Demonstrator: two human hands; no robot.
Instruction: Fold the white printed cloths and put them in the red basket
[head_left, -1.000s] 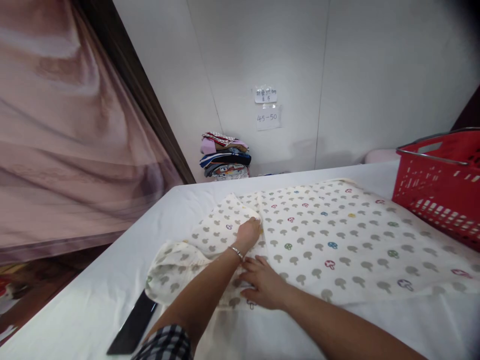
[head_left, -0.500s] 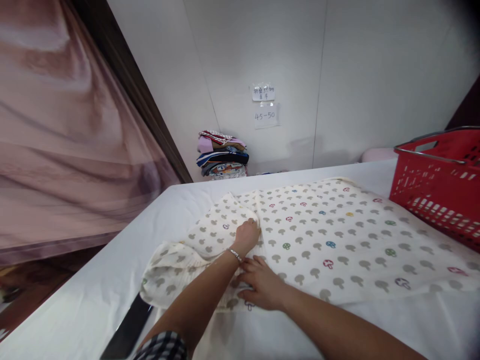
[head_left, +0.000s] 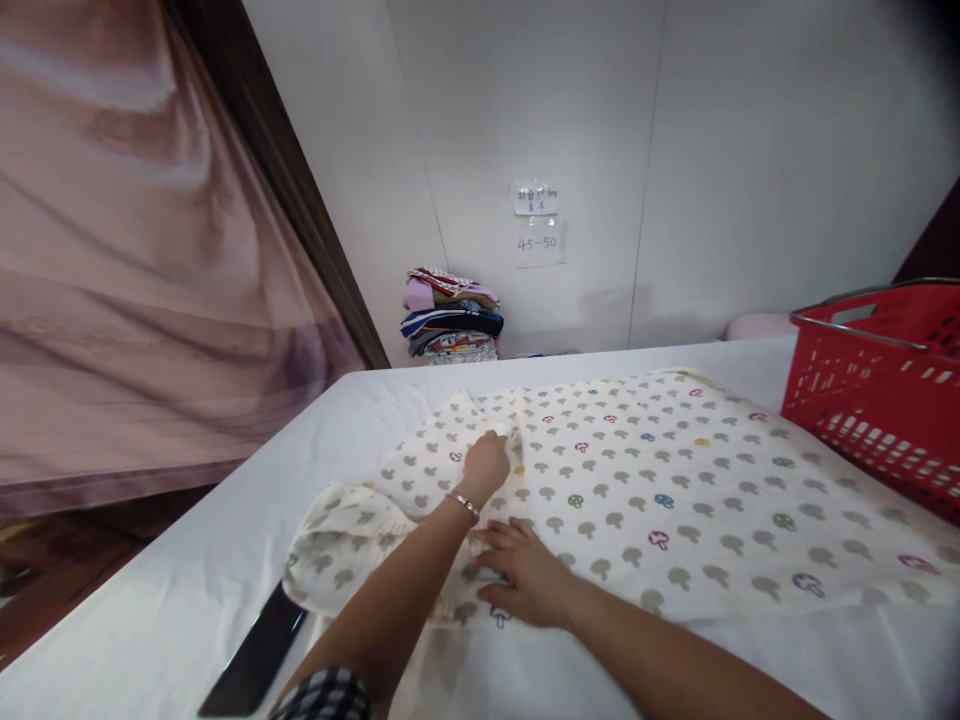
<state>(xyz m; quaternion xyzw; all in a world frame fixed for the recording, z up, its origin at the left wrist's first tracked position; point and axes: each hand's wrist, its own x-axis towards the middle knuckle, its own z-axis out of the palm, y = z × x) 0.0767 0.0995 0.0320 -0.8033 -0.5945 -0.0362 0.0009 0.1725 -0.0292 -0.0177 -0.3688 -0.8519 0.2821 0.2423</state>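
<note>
A cream cloth printed with grey and coloured mushrooms lies spread over the white table. Its left part is folded over, with a loose, rumpled flap at the near left corner. My left hand, a bracelet on its wrist, is closed on the edge of the folded-over layer. The fingertips are partly hidden behind the knuckles. Nearer to me, my right hand rests flat on the cloth by its front edge, fingers spread. A black flat slab, perhaps a phone, sits partly beneath the cloth's left corner.
At the right end of the white-covered table stands a red plastic basket. A stack of folded fabrics is beyond the far edge, below paper signs on the wall. Pink curtain hangs at the left.
My left hand has shifted slightly left and drawn the fold's edge back a little, uncovering a yellow mushroom print. My right hand stays flat in nearly the same place. The camera has tilted slightly.
</note>
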